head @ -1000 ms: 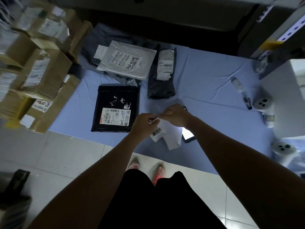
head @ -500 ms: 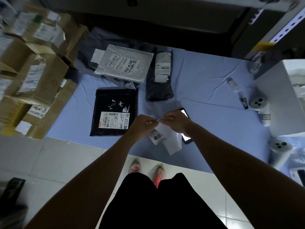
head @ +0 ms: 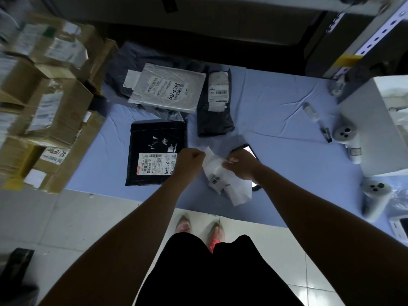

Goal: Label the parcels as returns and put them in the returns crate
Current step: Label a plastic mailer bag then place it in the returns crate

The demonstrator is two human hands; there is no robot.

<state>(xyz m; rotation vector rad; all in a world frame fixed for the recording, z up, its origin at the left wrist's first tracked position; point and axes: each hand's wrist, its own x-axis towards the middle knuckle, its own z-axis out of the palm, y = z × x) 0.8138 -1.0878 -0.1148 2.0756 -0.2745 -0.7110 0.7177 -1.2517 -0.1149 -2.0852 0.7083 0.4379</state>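
My left hand and right hand pinch a white paper label sheet. The flat black plastic parcel lies just left, nearer my left.

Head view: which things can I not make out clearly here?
All in the head view:
Phone: mostly covered by the right hand and the paper.
Print on the paper: too small.
Left hand: its fingers are hidden behind its own back.
Boxes: blurred, cut by the left edge.
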